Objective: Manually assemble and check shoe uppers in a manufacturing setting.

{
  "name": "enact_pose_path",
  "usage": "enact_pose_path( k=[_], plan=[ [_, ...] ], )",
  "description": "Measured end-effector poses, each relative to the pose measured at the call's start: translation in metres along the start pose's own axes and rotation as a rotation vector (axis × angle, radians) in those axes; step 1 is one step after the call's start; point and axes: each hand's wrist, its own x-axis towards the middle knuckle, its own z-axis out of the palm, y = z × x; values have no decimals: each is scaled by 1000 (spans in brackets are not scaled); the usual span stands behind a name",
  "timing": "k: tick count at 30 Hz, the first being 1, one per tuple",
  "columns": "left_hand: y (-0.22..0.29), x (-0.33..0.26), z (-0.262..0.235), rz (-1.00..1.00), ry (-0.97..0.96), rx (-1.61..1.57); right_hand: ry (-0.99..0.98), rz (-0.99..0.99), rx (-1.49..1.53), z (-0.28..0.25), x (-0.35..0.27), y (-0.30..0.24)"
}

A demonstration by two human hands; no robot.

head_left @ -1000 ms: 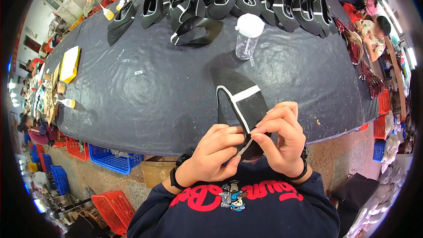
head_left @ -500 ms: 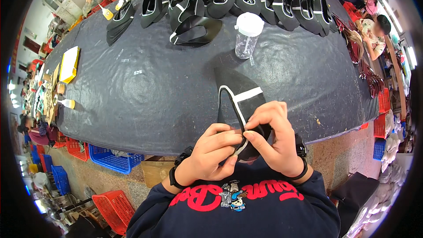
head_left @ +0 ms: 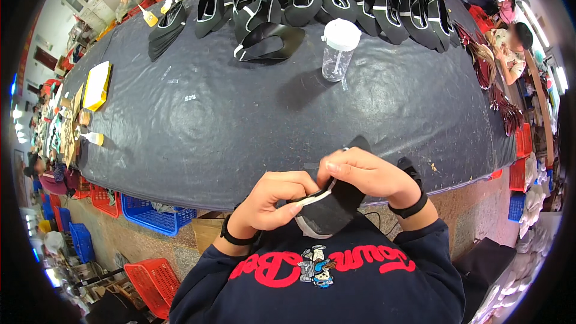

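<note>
Close to my chest, at the table's near edge, I hold a black shoe upper (head_left: 331, 213) with white edging round its opening. My left hand (head_left: 273, 199) pinches that edge between thumb and fingers on the left. On the other side, my right hand (head_left: 367, 173) grips the upper with its fingers curled over the rim, and part of the black material sticks out beyond it. The fingertips of both hands nearly meet along the white edge. What lies inside the fold is hidden by my fingers.
Many similar uppers (head_left: 300, 9) stand along the far side of the black-covered table (head_left: 240, 108). Before them is a clear cup (head_left: 339, 54) with a white lid. A yellow-and-white box (head_left: 97, 87) and a small bottle (head_left: 93, 138) lie left. Below is a blue basket (head_left: 147, 216).
The upper has come down toward my chest and been turned, so its side now faces me. My right hand has shifted left and its fingers have curled over the rim.
</note>
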Motion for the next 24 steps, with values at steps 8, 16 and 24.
enact_pose_path(
  k=[8, 16, 24],
  plan=[
    [7, -10, -5, -496, 21, -102, -129, -11, 153, 13, 12, 5],
    [2, -18, -2, -647, 302, -429, -4, -229, 336, 21, 10, 32],
    [10, -8, 4, -586, 154, -434, -127, -60, 354, 16, 14, 33]
  ],
)
